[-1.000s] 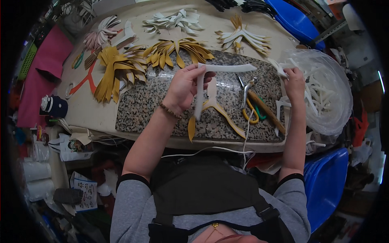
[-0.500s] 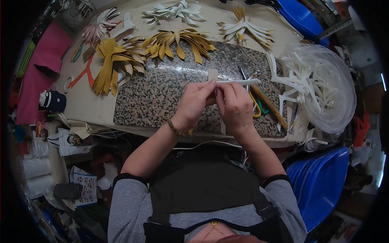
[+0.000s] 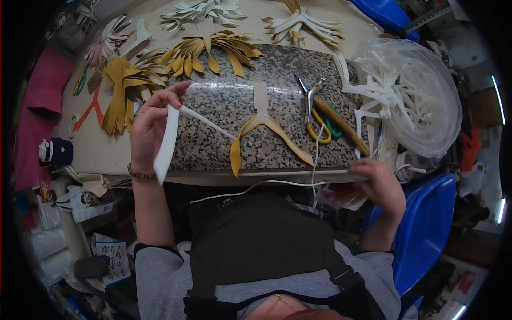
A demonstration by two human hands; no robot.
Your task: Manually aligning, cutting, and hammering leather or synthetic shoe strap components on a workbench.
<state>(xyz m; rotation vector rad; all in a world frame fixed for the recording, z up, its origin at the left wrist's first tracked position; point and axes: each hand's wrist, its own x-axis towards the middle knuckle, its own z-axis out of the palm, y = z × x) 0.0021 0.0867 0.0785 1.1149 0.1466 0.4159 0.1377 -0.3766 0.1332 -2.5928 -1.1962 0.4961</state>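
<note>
Hands are splitting apart from the half-second-ago joint grip: left hand [image 3: 152,125] fingers now pinching the white forked strip [image 3: 169,140] alone above the granite surface [image 3: 277,69], right hand [image 3: 381,184] dropping to the near edge, its grip hidden.

A speckled granite slab [image 3: 229,114] lies on the worktop [image 3: 101,152]. On it, right of centre, rest pliers [image 3: 311,96] beside yellow-handled scissors [image 3: 320,128]. Beyond its far edge fan mustard-yellow strips [image 3: 210,50] and pale cut pieces [image 3: 304,24]. To its right sits a clear plastic bag [image 3: 426,106] of white pieces; a blue chair [image 3: 426,229] stands nearer.
</note>
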